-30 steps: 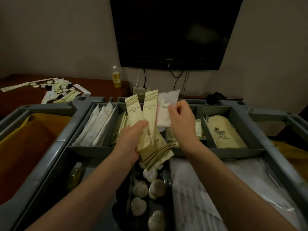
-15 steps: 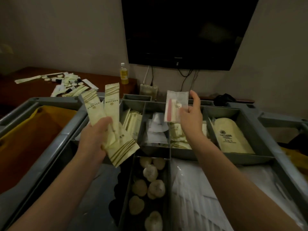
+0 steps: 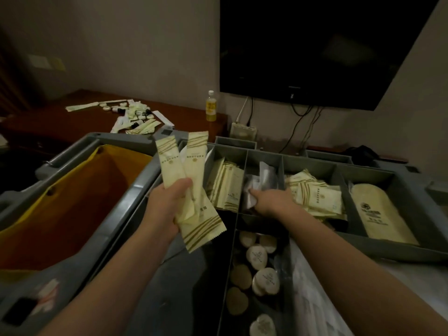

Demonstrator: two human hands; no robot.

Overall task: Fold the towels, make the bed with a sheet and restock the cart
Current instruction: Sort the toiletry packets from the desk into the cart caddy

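the grey cart [image 3: 135, 180] fills the near scene, with its yellow bag [image 3: 72, 190] on the left and the divided tray [image 3: 388, 248] on the right. half a second ago the right hand was raised above the tray with a white packet. now the right hand [image 3: 269, 200] is down inside the middle compartment [image 3: 264, 157], fingers curled on the white packet [image 3: 249, 198] among others like it. this piece of restocking looks all but done, though the packet is not yet let go. the left hand [image 3: 167, 204] has stayed up over the cart's left side, thumb and fingers clamped on a fan of cream sachets [image 3: 180, 170]. these probably go next, perhaps into the compartment of matching sachets just left of the right hand. the dividers stand close on both sides, so the right wrist has little sideways room; straight up is free.
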